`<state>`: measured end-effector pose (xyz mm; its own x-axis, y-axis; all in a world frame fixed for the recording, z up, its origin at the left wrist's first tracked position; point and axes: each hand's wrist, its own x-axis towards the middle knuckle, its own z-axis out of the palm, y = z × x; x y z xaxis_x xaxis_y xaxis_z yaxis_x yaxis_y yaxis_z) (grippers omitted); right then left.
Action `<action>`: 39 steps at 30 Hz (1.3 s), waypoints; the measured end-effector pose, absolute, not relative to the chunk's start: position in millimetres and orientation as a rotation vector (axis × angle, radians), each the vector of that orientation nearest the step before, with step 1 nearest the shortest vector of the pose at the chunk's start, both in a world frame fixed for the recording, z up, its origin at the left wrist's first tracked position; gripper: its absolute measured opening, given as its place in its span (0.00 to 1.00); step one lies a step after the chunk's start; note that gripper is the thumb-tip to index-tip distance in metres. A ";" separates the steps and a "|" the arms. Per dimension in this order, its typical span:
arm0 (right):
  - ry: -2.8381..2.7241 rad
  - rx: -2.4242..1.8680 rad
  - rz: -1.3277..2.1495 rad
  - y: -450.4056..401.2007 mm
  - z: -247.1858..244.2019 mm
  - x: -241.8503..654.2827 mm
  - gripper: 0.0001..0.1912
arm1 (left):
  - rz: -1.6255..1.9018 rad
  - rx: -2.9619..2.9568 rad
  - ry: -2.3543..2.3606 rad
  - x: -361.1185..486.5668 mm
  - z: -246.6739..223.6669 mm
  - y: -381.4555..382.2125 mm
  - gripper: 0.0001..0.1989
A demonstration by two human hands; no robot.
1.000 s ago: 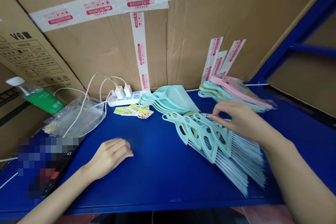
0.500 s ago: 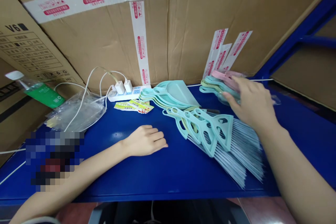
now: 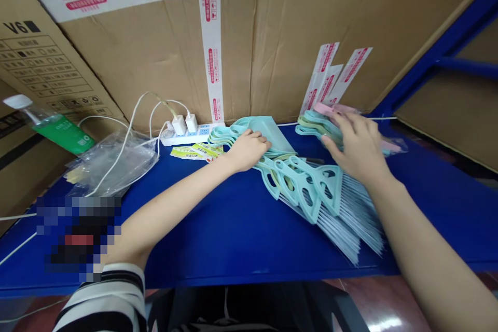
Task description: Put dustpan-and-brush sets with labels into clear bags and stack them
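Dustpans (image 3: 278, 137), light blue on top with yellowish-green edges below, lay stacked on the blue worktop (image 3: 218, 233), close to the large carton (image 3: 272, 52). Left hand (image 3: 251, 149) lay over their handle side, fingers bent and close together, hiding part of the stack; could not tell whether they gripped anything or only rested.

Brushes (image 3: 311, 197) lay fanned just in front and to the right, light-blue heads overlapping, pale bristles pointing toward the near right. Some handle ends were covered by the left hand; overlap made a count unsure. Yellowish-green showed between the blue pieces.

Right hand (image 3: 356, 145) was at the bundle (image 3: 311, 120) of pink, blue and green pieces farther right. Its fingers were spread, thumb well apart from the rest, not closed round any piece; exact contact was hard to read. The hand hid the bundle's middle; clear film showed at its right end.

Left of the dustpans: white power strip (image 3: 169, 139) with two plugged adapters (image 3: 179, 124), bright printed slips (image 3: 184, 152) in front, partly behind the left forearm. Farther left, crumpled clear bags (image 3: 112, 161) and a green-labelled bottle (image 3: 60, 129), tilted. Pixelated patch (image 3: 78, 238) obscured whatever lay at near left.
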<state>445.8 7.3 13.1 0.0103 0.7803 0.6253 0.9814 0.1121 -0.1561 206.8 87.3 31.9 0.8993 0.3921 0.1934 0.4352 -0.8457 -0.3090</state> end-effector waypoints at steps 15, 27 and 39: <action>-2.231 -1.412 0.339 -15.6 38.8 414.4 0.18 | -0.298 -2.575 -0.614 193.6 42.9 89.2 0.10; -2.262 -1.531 0.231 -19.2 29.6 412.1 0.15 | -0.633 -2.446 -0.339 75.2 33.2 1.7 0.17; -2.311 -1.555 0.335 -21.3 41.4 400.7 0.28 | -0.619 -2.727 -0.248 27.9 8.4 -26.2 0.15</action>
<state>400.7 -21.3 41.4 -0.3468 0.9270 0.1429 0.8483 0.3750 -0.3738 27.9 -26.2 8.4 0.8904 0.0944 0.4453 0.2390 -0.9295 -0.2808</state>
